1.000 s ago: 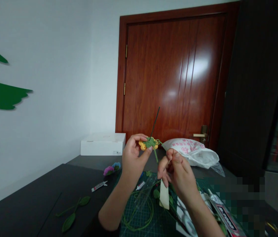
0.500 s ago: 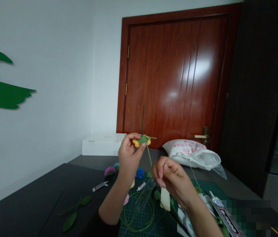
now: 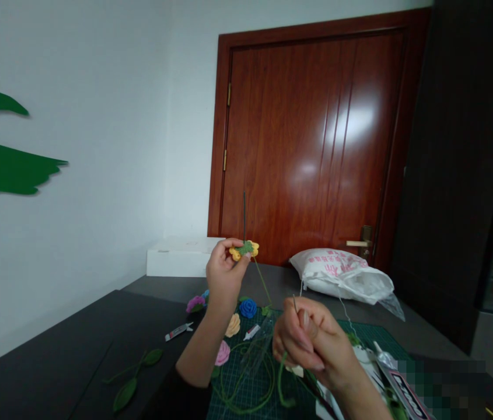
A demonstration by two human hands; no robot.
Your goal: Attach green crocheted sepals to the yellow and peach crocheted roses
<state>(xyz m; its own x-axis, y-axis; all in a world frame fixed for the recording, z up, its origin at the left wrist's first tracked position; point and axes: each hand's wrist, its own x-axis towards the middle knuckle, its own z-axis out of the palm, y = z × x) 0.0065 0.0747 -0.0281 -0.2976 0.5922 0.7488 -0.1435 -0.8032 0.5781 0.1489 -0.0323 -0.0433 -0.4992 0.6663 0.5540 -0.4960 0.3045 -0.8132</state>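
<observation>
Obstacle above left hand (image 3: 224, 281): upright wire (image 3: 244, 217)

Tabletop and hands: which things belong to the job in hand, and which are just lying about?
Likely the job: yellow-and-green flower in left hand, dark stem, green strand.
Seemingly lying about: white box, white bag, leaf sprig, blue rose.

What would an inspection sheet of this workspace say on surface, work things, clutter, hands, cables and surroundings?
Surface: dark table, with a green gridded mat.
Work things: yellow-and-green flower, dark wire standing upright at it; green strand slanting down from it towards the right hand.
Clutter: blue rose, cream rose, pink rose, two-leaf sprig, large tube, white bag.
Hands: left hand pinches the flower; right hand closed around a thin rod, mostly hidden.
Cables: nothing seen.
Surroundings: closed brown door, pale wall.
</observation>
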